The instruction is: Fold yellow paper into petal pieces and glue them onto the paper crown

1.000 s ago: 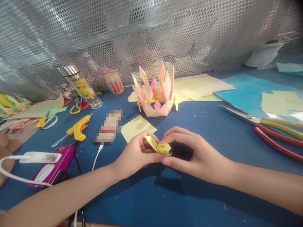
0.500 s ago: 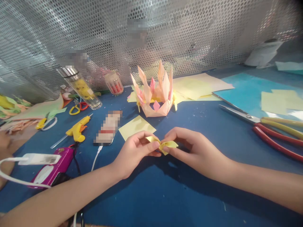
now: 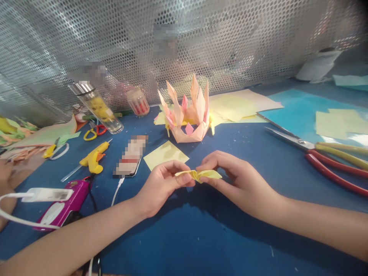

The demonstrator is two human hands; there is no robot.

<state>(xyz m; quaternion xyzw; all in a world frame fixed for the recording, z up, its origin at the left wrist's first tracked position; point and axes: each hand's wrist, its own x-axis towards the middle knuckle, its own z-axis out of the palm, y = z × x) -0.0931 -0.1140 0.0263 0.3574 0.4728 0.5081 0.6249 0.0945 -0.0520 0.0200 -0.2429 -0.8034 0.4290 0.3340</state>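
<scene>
A small folded yellow paper piece [image 3: 199, 174] is stretched flat between both my hands, just above the blue table [image 3: 201, 237]. My left hand [image 3: 163, 184] pinches its left end with thumb and fingers closed. On the other side, my right hand [image 3: 238, 180] pinches the right end. A flat yellow paper square [image 3: 166, 155] lies just behind my left hand. Further back stands a pink and peach folded paper crown [image 3: 186, 115].
Large red-handled scissors [image 3: 322, 153] lie at the right on a light blue sheet [image 3: 296, 111]. At the left are a yellow glue gun [image 3: 93, 157], a pink device [image 3: 64, 205] with white cable, a phone [image 3: 130, 157], a glass bottle [image 3: 99, 109] and small scissors [image 3: 93, 132]. A perforated metal wall [image 3: 184, 42] closes the back.
The yellow piece was bunched between my hands; both hands have pulled apart a little and it is now spread out flat and wider.
</scene>
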